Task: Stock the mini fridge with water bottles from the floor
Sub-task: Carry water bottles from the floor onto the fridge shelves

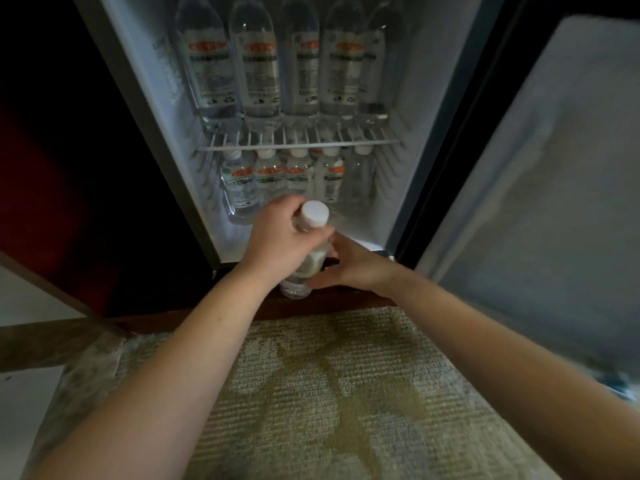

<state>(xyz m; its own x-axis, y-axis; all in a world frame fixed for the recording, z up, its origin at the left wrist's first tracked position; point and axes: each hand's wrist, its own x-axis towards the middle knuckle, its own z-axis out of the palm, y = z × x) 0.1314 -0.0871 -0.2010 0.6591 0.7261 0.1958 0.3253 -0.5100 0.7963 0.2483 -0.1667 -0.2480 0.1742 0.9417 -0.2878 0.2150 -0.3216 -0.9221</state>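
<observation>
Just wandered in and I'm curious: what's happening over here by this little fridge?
A person is stocking a mini fridge with water. Their left hand holds a water bottle just below its white cap, while the right hand cups its lower part, just in front of the opening. A row of bottles already stands on the wire shelf, and more bottles stand below it. The door is swung open to the right.
</observation>
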